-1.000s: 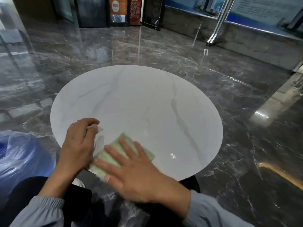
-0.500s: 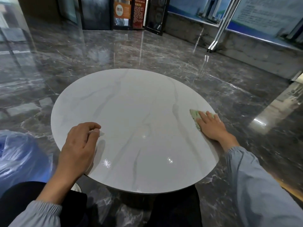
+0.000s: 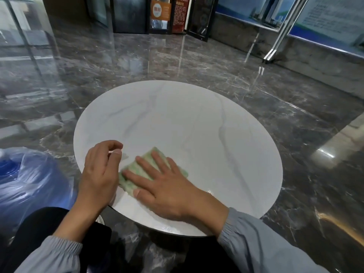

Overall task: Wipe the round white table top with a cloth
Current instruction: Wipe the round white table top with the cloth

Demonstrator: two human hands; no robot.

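Observation:
The round white table top (image 3: 197, 123), veined in grey like marble, fills the middle of the head view. A folded pale green cloth (image 3: 136, 170) lies flat on its near left part. My right hand (image 3: 167, 186) presses down on the cloth with fingers spread, covering most of it. Just left of the cloth, my left hand (image 3: 100, 172) rests at the table's left rim with fingers curled and nothing in it.
Glossy dark marble floor (image 3: 295, 107) surrounds the table. A blue water jug wrapped in clear plastic (image 3: 25, 180) stands low at the left, close to the table. Dark doors and signs (image 3: 159, 14) line the far wall. A metal post (image 3: 275, 42) leans at the back right.
My right hand has swept the cloth from the table's right edge back to the near left part, beside my left hand. The left hand has stayed at the left rim.

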